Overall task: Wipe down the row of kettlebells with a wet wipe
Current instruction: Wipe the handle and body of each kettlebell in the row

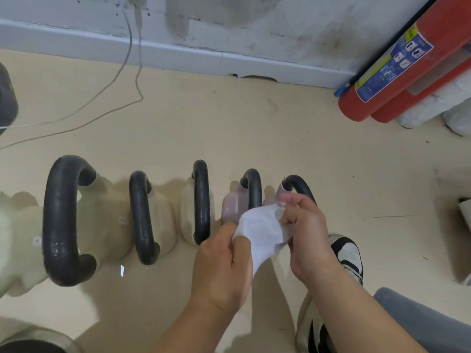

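Note:
A row of several kettlebells with black handles stands on the beige floor, from a large cream one (66, 220) at the left to a small pink one (233, 207) and a last one (298, 186) at the right. Both hands hold a white wet wipe (262, 230) just above the two right-hand kettlebells. My left hand (224, 266) pinches the wipe's lower left edge. My right hand (305, 230) pinches its upper right edge. The wipe is spread between them and partly hides the pink kettlebell.
Two red fire extinguishers (390, 70) lean against the wall at the back right. Thin cables (122, 72) trail across the floor at the back left. My black and white shoe (349, 256) stands right of the row. A dark object (7, 98) sits at the left edge.

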